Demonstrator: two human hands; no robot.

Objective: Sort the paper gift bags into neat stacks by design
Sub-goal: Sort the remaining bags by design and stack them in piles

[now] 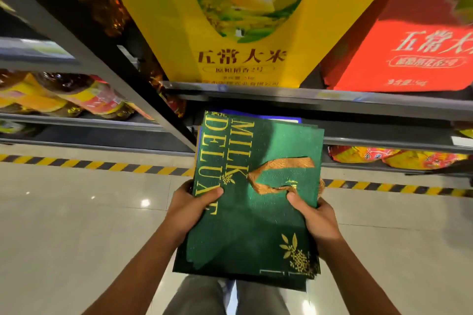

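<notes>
The left hand (190,206) curls around the left edge of a stack of green gift bags (253,202), with its thumb lying on top over the gold words "MILK DELUXE". The right hand (316,215) grips the right edge of the same stack, its thumb pressing down on top, just beside a gold ribbon handle (279,174) that lies flat on the top bag. The stack is held flat in the air, out in front of the person, above grey trousers (204,296) and a shiny pale floor (76,225). A blue bag (256,115) peeks out at the far end, under the green ones. Farther away stands a grey shelf (332,100). On it sit a big yellow rice bag (243,20) and, to the right, a red rice bag (409,54). A yellow and black striped line (89,164) runs across the floor by the shelf.
</notes>
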